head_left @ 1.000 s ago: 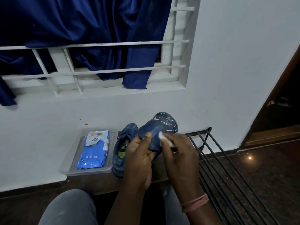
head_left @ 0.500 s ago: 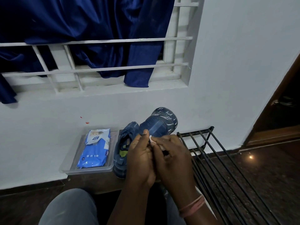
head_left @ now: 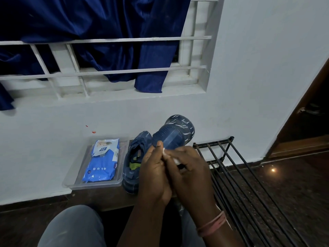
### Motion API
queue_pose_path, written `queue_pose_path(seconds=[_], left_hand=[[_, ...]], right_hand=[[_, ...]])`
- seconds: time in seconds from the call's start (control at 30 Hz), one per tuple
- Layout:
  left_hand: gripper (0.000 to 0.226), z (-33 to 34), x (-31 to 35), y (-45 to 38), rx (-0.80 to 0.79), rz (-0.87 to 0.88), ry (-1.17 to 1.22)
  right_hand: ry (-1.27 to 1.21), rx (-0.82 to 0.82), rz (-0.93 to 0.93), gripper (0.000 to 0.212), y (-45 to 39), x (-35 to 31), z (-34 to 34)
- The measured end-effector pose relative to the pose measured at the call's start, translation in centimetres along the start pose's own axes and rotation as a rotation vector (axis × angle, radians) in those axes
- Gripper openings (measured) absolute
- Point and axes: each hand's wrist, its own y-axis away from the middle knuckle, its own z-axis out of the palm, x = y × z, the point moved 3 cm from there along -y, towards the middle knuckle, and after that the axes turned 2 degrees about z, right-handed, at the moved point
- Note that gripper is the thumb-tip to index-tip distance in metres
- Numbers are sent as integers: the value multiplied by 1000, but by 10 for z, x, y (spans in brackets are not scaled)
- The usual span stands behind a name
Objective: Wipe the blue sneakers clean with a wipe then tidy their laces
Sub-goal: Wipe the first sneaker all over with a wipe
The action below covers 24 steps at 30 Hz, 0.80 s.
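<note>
One blue sneaker is held up off the floor, its toe and patterned sole pointing at the wall. My left hand grips its near end from the left, thumb up against the upper. My right hand pinches a small white wipe against the sneaker between the two hands; most of the wipe is hidden. The second blue sneaker lies on the floor left of my hands, opening up, laces partly visible.
A clear plastic tray by the wall holds a blue pack of wipes. A black metal rack lies on the dark floor to the right. My grey-trousered knee is at the bottom. A wooden door frame stands at right.
My hands came together on the sneaker. The right hand with the wipe slid left and down from the sneaker's side to meet the left thumb, and the sneaker's near end is now covered.
</note>
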Motion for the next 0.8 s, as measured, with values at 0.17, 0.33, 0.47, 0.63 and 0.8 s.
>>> queue_pose_path(seconds=[0.17,0.33,0.47,0.63,0.8], left_hand=[[36,0,-1,1,-13,18,-5],[53,-7,1,-1,-53,35,52],[40,-4,3,4,-21,66,8],[37,-4,0,8,-22,49,-18],[43,-6,-6,3,-5,44,-17]], right_hand=[[-70,130,62,16,-1,10,-5],[-262,-3,135,21,-1,11,-7],[-457,143,290,27,0,21,-12],[-357,155,242,25,-10,18,-18],[-65,107,116,20,-11,7,-18]])
